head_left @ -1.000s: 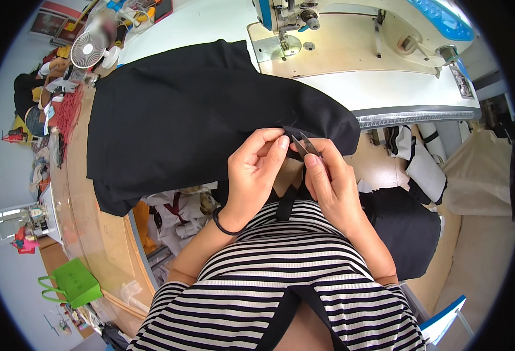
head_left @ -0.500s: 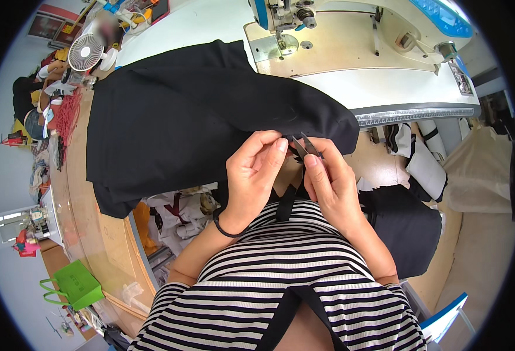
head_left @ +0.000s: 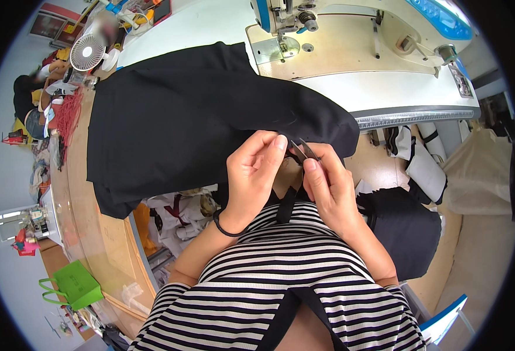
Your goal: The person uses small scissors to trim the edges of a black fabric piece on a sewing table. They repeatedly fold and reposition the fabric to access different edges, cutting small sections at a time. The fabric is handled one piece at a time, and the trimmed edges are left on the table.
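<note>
A large piece of black fabric [head_left: 169, 117] lies over the front of the sewing table and hangs past its near edge. In front of that edge, my right hand [head_left: 331, 181] is closed around small dark thread snips [head_left: 305, 151], whose two pointed blades stand apart. My left hand [head_left: 254, 172] is pinched, thumb against forefinger, at the lower edge of the black fabric close to the blade tips. Whatever sits between those left fingertips is too small to make out.
Beyond the fabric stands a white and blue sewing machine [head_left: 351, 41] on a white tabletop with a ruler strip [head_left: 415, 116] along its front. Folded dark fabric [head_left: 403, 231] is at my right. A white fan [head_left: 89, 52] and a green bag [head_left: 73, 285] are at the left.
The snips' blades have turned and shifted slightly left, their tips nearer the left fingertips. Both hands have otherwise hardly moved, and the black fabric lies almost the same.
</note>
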`<control>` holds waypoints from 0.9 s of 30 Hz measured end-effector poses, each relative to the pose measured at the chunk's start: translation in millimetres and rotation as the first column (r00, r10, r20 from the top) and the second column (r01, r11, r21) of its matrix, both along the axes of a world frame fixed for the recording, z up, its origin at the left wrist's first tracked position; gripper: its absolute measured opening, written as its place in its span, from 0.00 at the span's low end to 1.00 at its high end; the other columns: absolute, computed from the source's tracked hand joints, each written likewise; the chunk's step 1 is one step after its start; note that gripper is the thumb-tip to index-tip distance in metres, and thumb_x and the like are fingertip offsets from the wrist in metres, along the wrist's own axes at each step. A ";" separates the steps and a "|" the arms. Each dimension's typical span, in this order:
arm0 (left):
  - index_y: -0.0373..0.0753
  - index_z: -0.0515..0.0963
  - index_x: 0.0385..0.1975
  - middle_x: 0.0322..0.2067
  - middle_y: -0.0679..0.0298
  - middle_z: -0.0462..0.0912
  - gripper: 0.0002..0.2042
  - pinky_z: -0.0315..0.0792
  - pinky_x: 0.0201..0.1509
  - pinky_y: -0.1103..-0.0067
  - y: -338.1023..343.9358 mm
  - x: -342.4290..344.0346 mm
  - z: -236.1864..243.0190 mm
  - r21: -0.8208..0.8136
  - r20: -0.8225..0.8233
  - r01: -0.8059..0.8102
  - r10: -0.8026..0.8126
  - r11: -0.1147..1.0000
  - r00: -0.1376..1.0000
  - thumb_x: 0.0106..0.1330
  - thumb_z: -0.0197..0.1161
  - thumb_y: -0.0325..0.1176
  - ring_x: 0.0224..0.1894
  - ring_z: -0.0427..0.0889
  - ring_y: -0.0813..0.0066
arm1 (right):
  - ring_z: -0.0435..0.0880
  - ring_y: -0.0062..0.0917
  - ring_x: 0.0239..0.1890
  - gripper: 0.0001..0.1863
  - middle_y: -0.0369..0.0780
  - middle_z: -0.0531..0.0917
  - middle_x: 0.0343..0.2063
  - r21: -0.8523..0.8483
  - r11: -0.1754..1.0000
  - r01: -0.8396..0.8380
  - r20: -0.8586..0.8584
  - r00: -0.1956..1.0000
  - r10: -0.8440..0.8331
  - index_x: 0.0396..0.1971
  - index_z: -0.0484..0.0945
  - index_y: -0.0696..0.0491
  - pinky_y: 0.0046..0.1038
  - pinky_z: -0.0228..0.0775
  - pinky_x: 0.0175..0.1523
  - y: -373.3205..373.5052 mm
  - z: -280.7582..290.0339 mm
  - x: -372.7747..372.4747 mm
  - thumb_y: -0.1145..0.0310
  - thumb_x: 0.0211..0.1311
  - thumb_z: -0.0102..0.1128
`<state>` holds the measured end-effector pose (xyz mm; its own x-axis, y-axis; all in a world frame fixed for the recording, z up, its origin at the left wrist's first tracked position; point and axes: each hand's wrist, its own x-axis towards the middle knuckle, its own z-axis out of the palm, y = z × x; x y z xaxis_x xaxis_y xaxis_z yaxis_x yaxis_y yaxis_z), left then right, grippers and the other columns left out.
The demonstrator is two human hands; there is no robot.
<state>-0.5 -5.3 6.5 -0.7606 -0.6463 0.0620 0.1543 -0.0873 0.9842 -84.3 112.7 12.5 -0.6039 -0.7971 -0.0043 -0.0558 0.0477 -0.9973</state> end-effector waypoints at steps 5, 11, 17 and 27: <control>0.31 0.74 0.34 0.27 0.70 0.76 0.06 0.63 0.32 0.92 7.9 -4.2 2.9 0.029 -0.013 -0.031 0.032 0.999 0.999 0.66 0.53 0.27 0.28 0.69 0.91 | 0.58 0.10 0.17 0.17 0.29 0.65 0.14 -0.145 0.988 -0.042 0.345 0.934 0.091 0.45 0.71 0.57 0.14 0.51 0.23 -0.4 -4.0 -5.2 0.62 0.70 0.37; 0.31 0.75 0.33 0.24 0.73 0.73 0.06 0.59 0.26 0.93 6.4 -0.4 1.1 -0.083 0.028 -0.032 0.034 0.996 0.999 0.66 0.54 0.27 0.25 0.64 0.93 | 0.54 0.09 0.16 0.15 0.26 0.61 0.14 -0.217 0.975 -0.035 0.582 0.798 0.158 0.41 0.72 0.56 0.14 0.46 0.22 -2.6 -9.8 -4.0 0.63 0.70 0.38; 0.31 0.75 0.33 0.21 0.76 0.69 0.06 0.55 0.24 0.93 7.4 -1.3 0.4 0.001 0.038 -0.097 0.097 0.995 0.995 0.65 0.55 0.28 0.23 0.61 0.94 | 0.54 0.09 0.12 0.19 0.28 0.61 0.10 -0.305 0.947 0.103 0.502 0.862 0.068 0.44 0.70 0.56 0.14 0.45 0.19 -0.5 -13.3 -2.3 0.57 0.71 0.35; 0.31 0.73 0.34 0.26 0.72 0.73 0.05 0.61 0.29 0.93 8.4 -0.4 1.3 0.022 -0.015 -0.063 0.063 0.998 0.998 0.65 0.55 0.26 0.27 0.67 0.93 | 0.64 0.09 0.13 0.10 0.29 0.69 0.11 -0.039 0.999 0.015 0.156 0.988 -0.009 0.44 0.71 0.56 0.14 0.55 0.19 0.9 -3.0 0.6 0.70 0.66 0.48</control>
